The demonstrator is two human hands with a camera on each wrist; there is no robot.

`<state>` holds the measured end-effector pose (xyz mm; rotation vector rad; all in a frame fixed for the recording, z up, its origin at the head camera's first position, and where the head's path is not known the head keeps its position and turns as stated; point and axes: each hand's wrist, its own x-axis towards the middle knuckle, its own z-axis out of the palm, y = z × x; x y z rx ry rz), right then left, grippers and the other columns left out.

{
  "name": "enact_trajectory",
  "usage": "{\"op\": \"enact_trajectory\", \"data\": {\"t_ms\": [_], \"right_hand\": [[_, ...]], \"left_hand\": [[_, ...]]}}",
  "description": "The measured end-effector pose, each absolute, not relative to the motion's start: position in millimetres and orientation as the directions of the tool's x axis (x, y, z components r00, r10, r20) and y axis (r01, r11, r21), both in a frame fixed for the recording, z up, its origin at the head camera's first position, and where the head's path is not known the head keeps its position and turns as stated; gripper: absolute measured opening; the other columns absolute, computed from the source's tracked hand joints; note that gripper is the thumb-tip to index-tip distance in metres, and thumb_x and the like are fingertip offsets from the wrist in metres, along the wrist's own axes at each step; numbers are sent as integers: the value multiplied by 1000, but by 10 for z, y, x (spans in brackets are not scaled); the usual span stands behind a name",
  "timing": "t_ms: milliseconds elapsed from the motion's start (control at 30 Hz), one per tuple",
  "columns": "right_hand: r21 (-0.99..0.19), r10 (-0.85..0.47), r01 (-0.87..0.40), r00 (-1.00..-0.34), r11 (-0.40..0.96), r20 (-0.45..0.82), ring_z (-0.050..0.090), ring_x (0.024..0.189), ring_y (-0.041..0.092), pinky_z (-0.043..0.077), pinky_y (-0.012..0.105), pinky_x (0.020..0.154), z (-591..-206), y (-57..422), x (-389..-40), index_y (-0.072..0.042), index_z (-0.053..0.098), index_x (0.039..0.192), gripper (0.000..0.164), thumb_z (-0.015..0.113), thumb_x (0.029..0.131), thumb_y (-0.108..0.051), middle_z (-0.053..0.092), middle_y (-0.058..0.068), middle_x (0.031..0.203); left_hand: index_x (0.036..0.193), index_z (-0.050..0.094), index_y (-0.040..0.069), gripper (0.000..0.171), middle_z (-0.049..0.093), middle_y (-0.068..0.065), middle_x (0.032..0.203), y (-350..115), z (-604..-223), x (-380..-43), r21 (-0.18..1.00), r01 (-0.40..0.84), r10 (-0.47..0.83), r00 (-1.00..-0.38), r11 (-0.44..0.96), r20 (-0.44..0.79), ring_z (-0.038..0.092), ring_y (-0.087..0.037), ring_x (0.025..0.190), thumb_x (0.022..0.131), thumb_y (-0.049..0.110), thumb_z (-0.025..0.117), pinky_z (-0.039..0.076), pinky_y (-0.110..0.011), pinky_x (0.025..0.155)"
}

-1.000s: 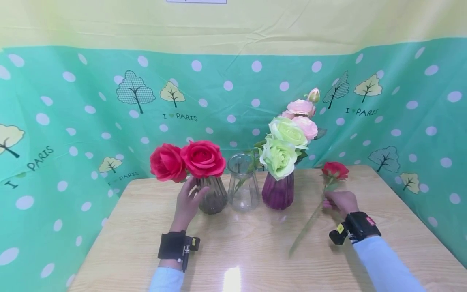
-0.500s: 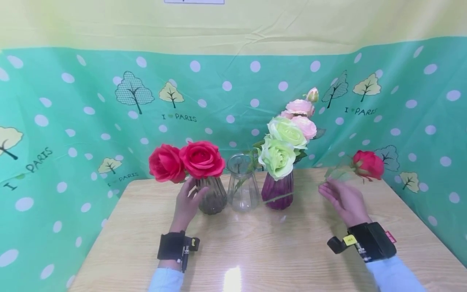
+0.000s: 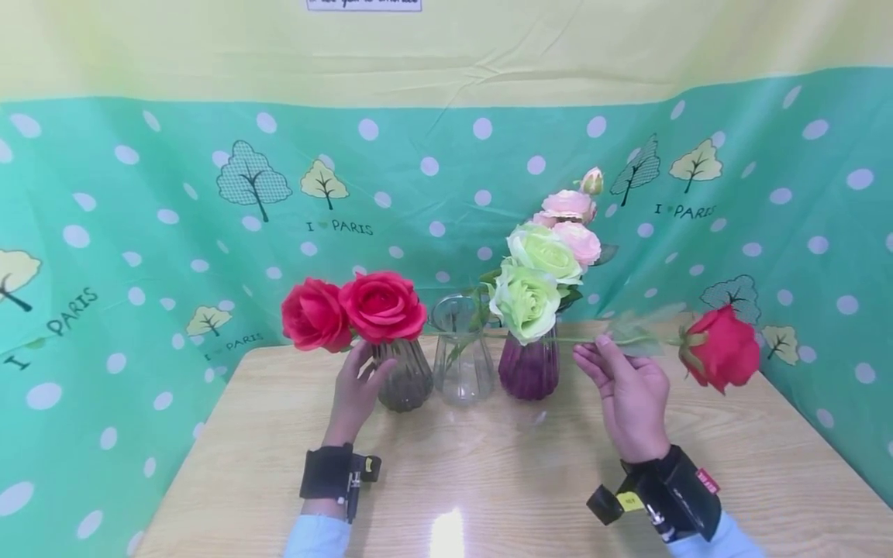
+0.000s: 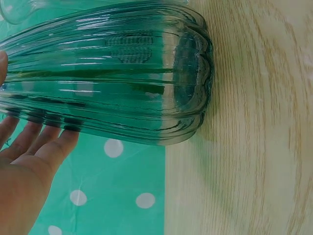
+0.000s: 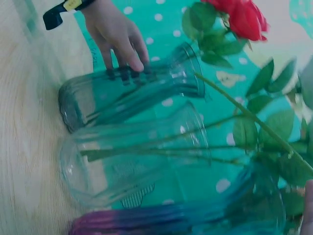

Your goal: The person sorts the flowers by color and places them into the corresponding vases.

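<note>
My left hand [image 3: 354, 397] holds the ribbed grey glass vase [image 3: 406, 380], thumb on the near side and fingers behind it in the left wrist view. Two red roses [image 3: 384, 306] lean out of that vase to the left. Between the fingertips of my right hand [image 3: 633, 399] is the stem of another red rose [image 3: 727, 349], its bloom pointing right. The stem lies level and reaches left past the purple vase [image 3: 529, 370] and over the clear vase [image 3: 463, 381]. In the right wrist view its tip [image 5: 197, 75] overlaps the grey vase's mouth.
Stems stand in the clear vase, and pale green roses [image 3: 526, 301] lean over the purple vase. Pink flowers [image 3: 570, 205] rise behind them. A polka-dot cloth [image 3: 418, 201] hangs behind the wooden table [image 3: 516, 480].
My right hand has lifted the red rose off the table, turned its stem from slanting to level and moved it left. The left hand stays at the grey vase.
</note>
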<state>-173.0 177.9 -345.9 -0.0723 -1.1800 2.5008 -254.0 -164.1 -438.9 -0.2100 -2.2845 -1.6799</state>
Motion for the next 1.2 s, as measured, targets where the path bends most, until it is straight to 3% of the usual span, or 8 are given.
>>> {"op": "enact_trajectory", "data": {"t_ms": [167,467,767,933,1200], "right_hand": [[-735,386,-378,-907,-563,170,71,80,24,58,34,79,-3436,1654,-1678,3,59,90,6,62,87,-1,67,11,84],[-689,370,-543,-837,-480,403,71,78,23,57,37,77,-3408,1486,-1568,7,57,92,4,57,88,8,69,12,84],[-655,388,-598,-800,-462,457,71,74,22,59,36,74,-3402,1331,-1508,7,60,88,4,57,87,9,70,12,82],[-598,404,-666,-746,-446,529,72,75,24,59,37,74,-3386,1283,-1481,9,60,87,6,55,87,12,71,14,84],[-584,427,-767,-637,-266,642,72,78,22,59,35,72,-3339,1142,-1475,14,61,91,10,56,83,17,71,12,85]], "left_hand": [[139,42,19,60,49,-5,139,-1644,-4391,-2545,912,279,-54,-950,302,308,45,-26,130,85,29,68,41,-49,106],[138,42,19,60,49,-7,139,-1640,-4396,-2540,912,287,-48,-948,291,314,44,-28,131,85,25,68,41,-47,106],[138,43,23,60,51,-4,136,-1638,-4417,-2552,907,286,-58,-946,310,318,46,-25,129,84,30,69,43,-47,104],[138,42,23,61,49,-3,138,-1637,-4406,-2545,906,285,-52,-947,313,316,45,-26,130,84,30,68,42,-48,105],[138,42,23,61,49,-3,138,-1648,-4407,-2548,906,286,-55,-947,311,317,45,-25,130,84,31,69,43,-48,105]]}}
